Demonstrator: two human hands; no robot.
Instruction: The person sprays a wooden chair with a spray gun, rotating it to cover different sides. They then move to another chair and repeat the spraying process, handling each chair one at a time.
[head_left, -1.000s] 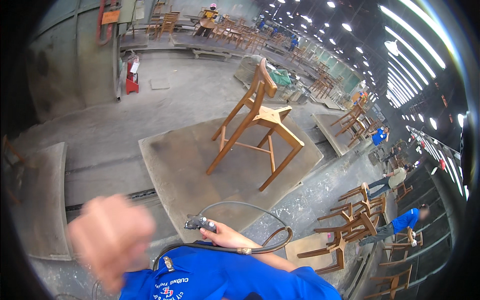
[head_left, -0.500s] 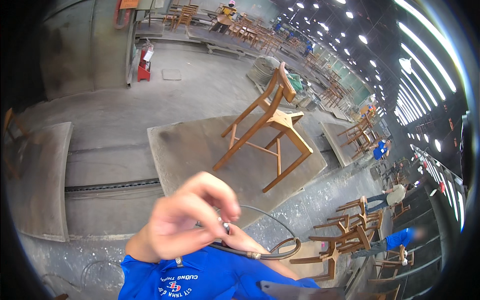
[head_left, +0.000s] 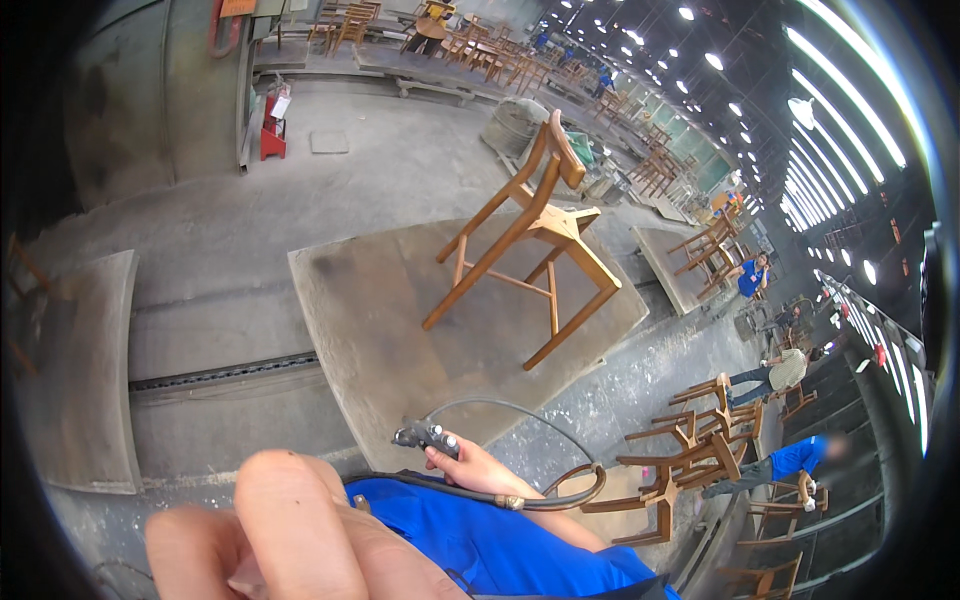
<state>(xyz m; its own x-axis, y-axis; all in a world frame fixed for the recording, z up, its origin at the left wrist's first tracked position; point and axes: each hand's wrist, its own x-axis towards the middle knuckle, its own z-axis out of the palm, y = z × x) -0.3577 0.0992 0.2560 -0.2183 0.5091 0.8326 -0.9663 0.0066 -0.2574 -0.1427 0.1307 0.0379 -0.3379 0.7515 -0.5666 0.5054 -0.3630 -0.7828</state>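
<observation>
Close up at the lower left, my left hand (head_left: 300, 530) is curled, its fingers bent in. Whatever they may hold is hidden. Farther out, my right hand (head_left: 472, 466) grips a small dark and silver spray gun (head_left: 424, 436). A dark hose (head_left: 560, 508) loops from it past my right forearm and across my blue shirt (head_left: 430, 525). Beyond the spray gun, an unupholstered wooden chair frame (head_left: 550, 220) stands upright on a flat, stained board (head_left: 360, 310). Neither hand touches the chair frame.
Another board (head_left: 80, 370) lies at the left, beyond a floor track with a chain (head_left: 230, 370). Several wooden chair frames (head_left: 660, 490) crowd the right, near a person in blue (head_left: 797, 458). A red stand (head_left: 272, 135) is by the grey wall panel. More people work farther off.
My left hand has moved from beside the spray gun down and left, close to the camera. The spray gun now shows plainly in my right hand. The view has shifted slightly.
</observation>
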